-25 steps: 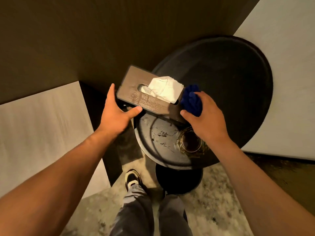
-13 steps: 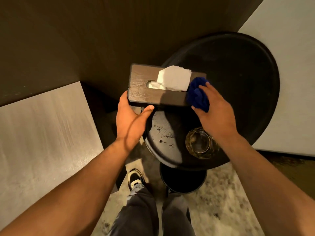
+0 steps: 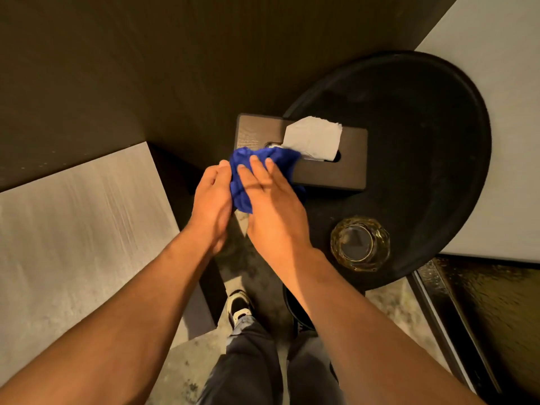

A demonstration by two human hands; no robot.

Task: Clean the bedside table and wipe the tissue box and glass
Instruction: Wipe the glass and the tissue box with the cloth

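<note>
Cloth (image 3: 264, 168) moved left, now hiding tissue box's (image 3: 330, 171) corner

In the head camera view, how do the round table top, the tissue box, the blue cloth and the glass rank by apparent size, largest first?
1. Round table top
2. Tissue box
3. Blue cloth and glass: they look alike, and the hands hide part of the cloth, so no ranking between them.
</note>
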